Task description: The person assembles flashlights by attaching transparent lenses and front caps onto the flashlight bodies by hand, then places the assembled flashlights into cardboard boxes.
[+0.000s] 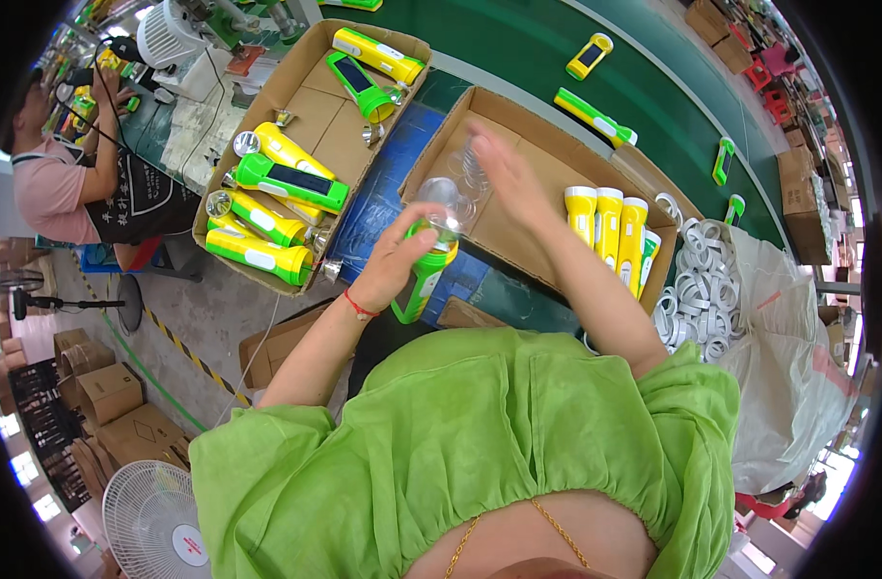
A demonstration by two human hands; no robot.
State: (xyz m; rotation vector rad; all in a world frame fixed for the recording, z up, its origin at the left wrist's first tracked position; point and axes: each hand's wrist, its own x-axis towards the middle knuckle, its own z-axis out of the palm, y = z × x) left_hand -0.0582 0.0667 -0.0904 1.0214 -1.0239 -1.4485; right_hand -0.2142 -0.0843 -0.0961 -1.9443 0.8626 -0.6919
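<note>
- The left hand (399,253) is holding a green-and-yellow flashlight (422,289) in front of the person's body; its grip is narrowing round the head end, where a shiny reflector (443,226) is showing.
- The right hand (507,179) is blurring beside clear plastic discs (470,193) over the near cardboard box (562,159); whether its grip is holding anything, I cannot tell.
- Good handling, in my judgement, is keeping the flashlight steady and its head tipped upward, so the reflector is staying seated; the right fingers are best taking one disc, by its rim, keeping prints off the clear face.
- Yellow flashlights (607,227) are standing in that box's right end, and white rings (702,289) are lying heaped just beyond.
- The left cardboard box (301,87) is carrying more flashlights, several exposing reflectors; knocking these is looking like a risk.
- Farther off, a green conveyor belt (499,48) is bearing scattered flashlights (590,56).
</note>
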